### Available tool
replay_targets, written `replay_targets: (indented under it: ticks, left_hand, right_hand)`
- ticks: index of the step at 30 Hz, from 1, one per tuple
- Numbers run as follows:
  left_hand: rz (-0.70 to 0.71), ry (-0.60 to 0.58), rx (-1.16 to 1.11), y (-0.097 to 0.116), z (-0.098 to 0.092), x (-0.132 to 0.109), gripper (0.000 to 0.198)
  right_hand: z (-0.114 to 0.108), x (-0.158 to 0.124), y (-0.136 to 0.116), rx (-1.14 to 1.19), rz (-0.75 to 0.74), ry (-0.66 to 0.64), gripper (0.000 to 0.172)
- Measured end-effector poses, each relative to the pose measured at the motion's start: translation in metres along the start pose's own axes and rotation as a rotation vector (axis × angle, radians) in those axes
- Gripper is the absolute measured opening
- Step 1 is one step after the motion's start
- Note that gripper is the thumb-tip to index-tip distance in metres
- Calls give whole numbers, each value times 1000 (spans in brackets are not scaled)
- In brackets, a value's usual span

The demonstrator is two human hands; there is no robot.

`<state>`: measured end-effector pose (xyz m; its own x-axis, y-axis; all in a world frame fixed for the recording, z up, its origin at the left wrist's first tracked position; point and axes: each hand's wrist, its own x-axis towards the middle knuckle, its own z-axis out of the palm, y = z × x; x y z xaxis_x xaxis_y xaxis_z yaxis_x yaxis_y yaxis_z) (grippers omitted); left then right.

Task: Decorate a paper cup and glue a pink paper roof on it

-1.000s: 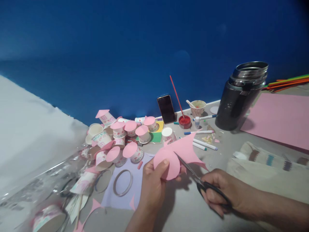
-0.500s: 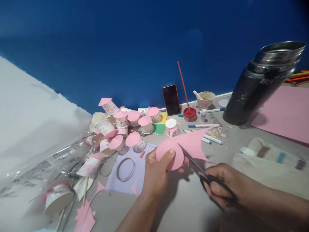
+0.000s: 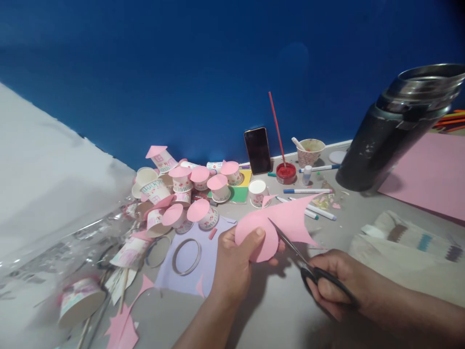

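My left hand (image 3: 232,264) pinches a piece of pink paper (image 3: 276,225), thumb on its rounded cut part, holding it above the grey table. My right hand (image 3: 336,281) grips black-handled scissors (image 3: 308,264); their blades reach up into the paper at the edge of the round shape. A spiky offcut of the same sheet sticks out to the right of the blades.
A heap of paper cups topped with pink discs (image 3: 185,191) lies left of centre, by a tape ring (image 3: 186,256) on lilac paper. A phone (image 3: 258,150), red paint pot (image 3: 286,172), markers (image 3: 308,191), a dark metal flask (image 3: 394,128), a pink sheet (image 3: 432,177) and cloth (image 3: 407,247) lie behind and right.
The camera view has swung a little down and left, so the flask sits further right. The hands, paper and scissors keep almost the same hold; the blades sit slightly deeper along the round edge.
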<state>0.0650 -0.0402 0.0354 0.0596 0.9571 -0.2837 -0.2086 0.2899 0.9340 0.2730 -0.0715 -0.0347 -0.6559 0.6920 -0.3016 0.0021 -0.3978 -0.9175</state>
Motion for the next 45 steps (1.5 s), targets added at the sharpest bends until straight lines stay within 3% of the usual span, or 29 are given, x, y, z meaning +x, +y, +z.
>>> replay_targets:
  ticks: [8,17,22,35,45]
  left_hand:
    - [-6,-34,5,-3,-5,1,31]
    - [-16,-26,2,-1,-6,2,31]
    - [-9,-89,3,-3,-9,1,27]
    - [-10,-138,42,0,-10,-1,25]
    - [-17,-180,76,1,-17,2,25]
  right_hand:
    - [-3,3,7,-61,-42,-30,55]
    - [-5,4,12,-90,-44,-37,37]
    - [-4,3,11,-78,-3,-21,24]
    - [1,1,1,-32,2,9,38]
    - [2,-2,-5,-66,20,5,31]
